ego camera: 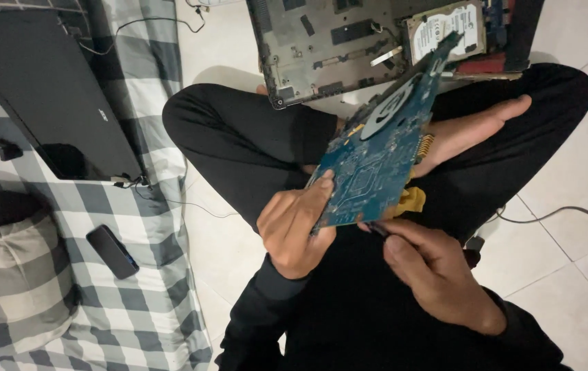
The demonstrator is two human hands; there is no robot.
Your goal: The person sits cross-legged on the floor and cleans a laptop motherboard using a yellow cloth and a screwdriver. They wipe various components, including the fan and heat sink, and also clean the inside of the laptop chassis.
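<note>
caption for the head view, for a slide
Seated cross-legged, a person's left hand grips a blue circuit board while the right hand touches its lower edge.

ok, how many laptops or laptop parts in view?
3: a closed black laptop on the checked cloth at left, an opened laptop base on the floor at top, and a blue board in both hands. More may lie out of frame.

- Tiled floor [568,227]: open laptop base [328,48] at top centre, cable [555,214] at right.
- Checked bedding [150,288] at left: closed laptop [47,89] upper left, phone [112,251], pillow [12,275] lower left.
</note>
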